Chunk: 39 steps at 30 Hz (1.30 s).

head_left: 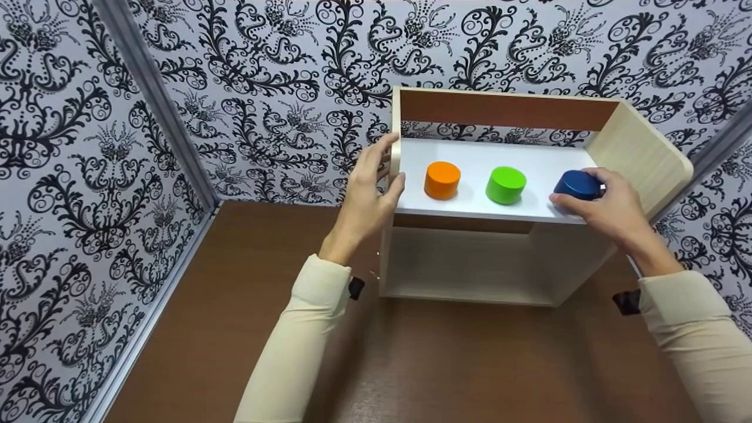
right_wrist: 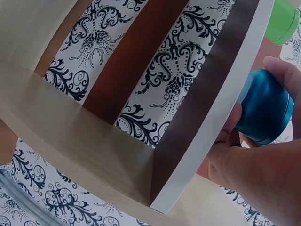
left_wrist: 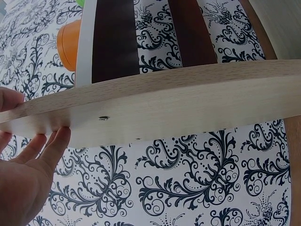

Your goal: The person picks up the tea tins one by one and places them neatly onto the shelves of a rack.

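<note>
A small wooden shelf unit [head_left: 470, 214] has a white upper board [head_left: 470, 205]. On that board stand an orange cylinder [head_left: 442, 180], a green cylinder [head_left: 506, 185] and a shiny blue cylinder [head_left: 578, 183], in a row from left to right. My right hand [head_left: 617, 205] grips the blue cylinder at the right end, fingers and thumb around its sides; the right wrist view shows the blue cylinder [right_wrist: 267, 108] by the board's front edge. With my left hand [head_left: 370, 191] I hold the unit's left side panel [left_wrist: 188, 99], thumb on one face, fingers against the outer face.
Below the white board is a lower compartment [head_left: 464, 258] with a pale wooden floor. The unit stands on a brown tabletop [head_left: 264, 282]. Behind and to the left rise walls with a black-and-white pattern [head_left: 264, 106], joined by a grey metal frame [head_left: 158, 111].
</note>
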Tool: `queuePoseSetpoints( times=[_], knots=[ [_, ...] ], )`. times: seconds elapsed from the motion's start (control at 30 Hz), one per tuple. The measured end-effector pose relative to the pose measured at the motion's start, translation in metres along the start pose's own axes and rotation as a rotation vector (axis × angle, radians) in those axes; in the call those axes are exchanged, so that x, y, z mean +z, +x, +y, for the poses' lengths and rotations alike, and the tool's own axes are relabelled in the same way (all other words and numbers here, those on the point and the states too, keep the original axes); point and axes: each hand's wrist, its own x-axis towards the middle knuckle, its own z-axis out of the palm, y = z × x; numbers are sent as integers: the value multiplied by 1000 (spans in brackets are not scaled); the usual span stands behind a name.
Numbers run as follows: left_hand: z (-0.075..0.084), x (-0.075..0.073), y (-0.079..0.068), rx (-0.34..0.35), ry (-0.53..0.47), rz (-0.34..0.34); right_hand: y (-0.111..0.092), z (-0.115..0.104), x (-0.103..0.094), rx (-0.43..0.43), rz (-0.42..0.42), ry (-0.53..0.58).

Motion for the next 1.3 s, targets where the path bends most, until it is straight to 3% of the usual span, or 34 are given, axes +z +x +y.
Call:
queuePoseSetpoints(
  times=[0.33, 0.7, 1.3],
  knots=[
    [2, 0, 0, -2, 5, -1, 5, -1, 2, 14, -17, -26],
    [1, 2, 1, 6, -21, 12, 5, -1, 5, -16, 30, -84],
    [0, 1, 0, 6, -8, 12, 5, -2, 10, -7, 44, -80]
  ],
)
